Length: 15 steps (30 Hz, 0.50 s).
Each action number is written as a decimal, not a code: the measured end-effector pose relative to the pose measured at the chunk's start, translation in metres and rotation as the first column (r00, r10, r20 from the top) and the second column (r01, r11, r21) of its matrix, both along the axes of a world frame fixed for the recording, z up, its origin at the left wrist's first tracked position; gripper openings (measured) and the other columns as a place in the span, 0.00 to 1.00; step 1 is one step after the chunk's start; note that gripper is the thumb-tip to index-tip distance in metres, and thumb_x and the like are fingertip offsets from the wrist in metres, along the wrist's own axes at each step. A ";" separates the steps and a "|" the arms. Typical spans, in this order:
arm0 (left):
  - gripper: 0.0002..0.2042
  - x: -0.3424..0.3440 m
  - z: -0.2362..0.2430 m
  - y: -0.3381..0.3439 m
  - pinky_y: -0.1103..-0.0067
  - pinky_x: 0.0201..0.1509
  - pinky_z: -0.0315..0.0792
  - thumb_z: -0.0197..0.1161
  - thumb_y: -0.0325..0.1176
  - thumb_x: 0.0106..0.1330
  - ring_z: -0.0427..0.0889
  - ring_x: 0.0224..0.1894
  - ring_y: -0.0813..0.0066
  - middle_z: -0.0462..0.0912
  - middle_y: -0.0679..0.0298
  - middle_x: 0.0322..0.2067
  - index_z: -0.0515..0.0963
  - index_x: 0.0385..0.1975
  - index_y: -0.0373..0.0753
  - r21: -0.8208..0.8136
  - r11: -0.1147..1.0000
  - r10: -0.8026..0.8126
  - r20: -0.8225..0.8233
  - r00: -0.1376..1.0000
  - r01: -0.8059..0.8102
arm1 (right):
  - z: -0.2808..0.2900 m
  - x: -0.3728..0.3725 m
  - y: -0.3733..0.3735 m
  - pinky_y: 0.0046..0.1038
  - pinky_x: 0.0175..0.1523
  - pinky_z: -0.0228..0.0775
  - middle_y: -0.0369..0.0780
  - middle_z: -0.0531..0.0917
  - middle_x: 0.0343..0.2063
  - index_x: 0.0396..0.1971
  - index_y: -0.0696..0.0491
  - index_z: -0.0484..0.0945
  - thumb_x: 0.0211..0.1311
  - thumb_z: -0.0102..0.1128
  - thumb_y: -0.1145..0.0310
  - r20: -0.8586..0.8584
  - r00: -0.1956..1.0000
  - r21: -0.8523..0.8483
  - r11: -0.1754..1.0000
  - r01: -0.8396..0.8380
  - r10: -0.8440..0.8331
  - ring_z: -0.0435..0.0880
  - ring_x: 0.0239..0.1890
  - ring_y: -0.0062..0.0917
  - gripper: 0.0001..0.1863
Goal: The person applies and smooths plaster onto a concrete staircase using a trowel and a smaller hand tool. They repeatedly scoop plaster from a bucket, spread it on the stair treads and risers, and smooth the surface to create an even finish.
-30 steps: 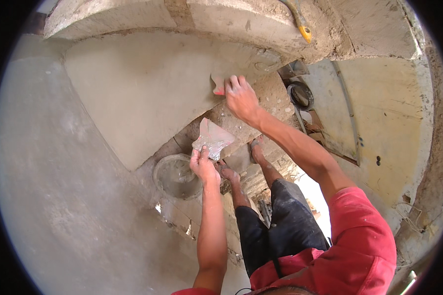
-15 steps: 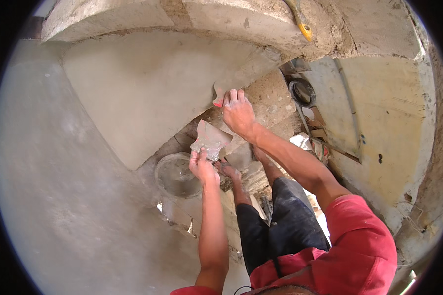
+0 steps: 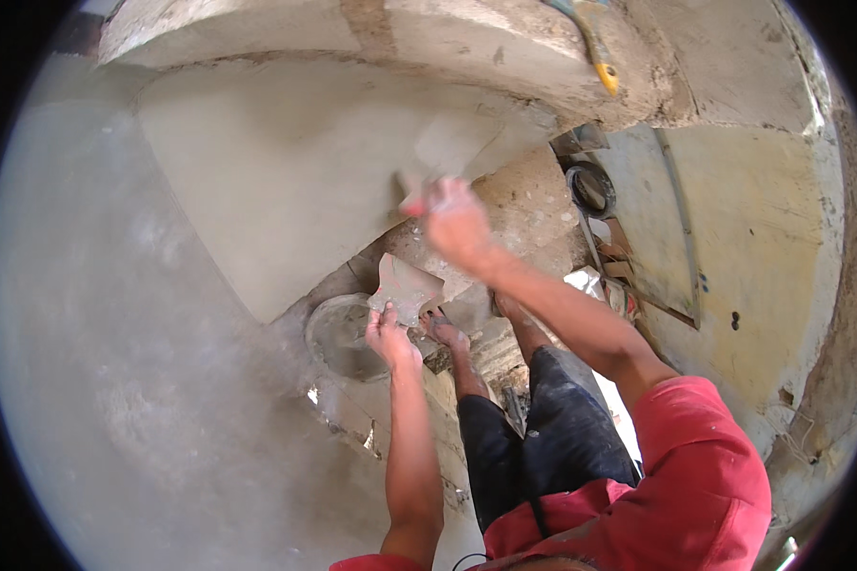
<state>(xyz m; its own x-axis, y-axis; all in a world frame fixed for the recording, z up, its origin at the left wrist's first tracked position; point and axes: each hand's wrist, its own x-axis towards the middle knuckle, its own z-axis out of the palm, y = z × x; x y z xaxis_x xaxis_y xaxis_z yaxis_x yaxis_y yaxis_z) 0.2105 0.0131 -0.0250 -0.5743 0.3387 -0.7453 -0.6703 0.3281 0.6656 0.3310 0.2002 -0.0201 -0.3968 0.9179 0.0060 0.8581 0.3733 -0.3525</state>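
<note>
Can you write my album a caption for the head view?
Left hand holding a flat plate near a bucket; right hand, blurred, holding a tool by the grey surface.

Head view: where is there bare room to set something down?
Ledge left of the brush; rough concrete between the right hand and round black object. Crowded: left hand, pale sheet, bucket and foot.

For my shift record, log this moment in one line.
left hand: holds smeared grey-and-pink flat spreader | right hand: blurred, holds red-and-grey scraper near smooth grey plastered surface | nearby: round grey bucket
</note>
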 end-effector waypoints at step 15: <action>0.10 -0.020 -0.013 -0.033 0.70 0.48 0.75 0.60 0.22 0.70 0.83 0.44 0.72 0.84 0.63 0.45 0.79 0.49 0.36 -0.033 0.999 -0.038 0.017 0.999 0.039 | -0.007 -0.106 -0.021 0.41 0.55 0.73 0.52 0.80 0.44 0.45 0.66 0.81 0.63 0.51 0.67 0.072 0.993 -0.155 0.984 -0.083 0.095 0.77 0.48 0.45 0.19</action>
<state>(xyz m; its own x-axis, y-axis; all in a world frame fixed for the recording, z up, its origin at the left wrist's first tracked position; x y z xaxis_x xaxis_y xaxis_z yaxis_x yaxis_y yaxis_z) 0.1907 -0.0204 -0.0384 -0.5487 0.3352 -0.7658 -0.6678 0.3754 0.6428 0.2249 0.1792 -0.0276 -0.4707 0.8667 -0.1651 0.8511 0.3968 -0.3437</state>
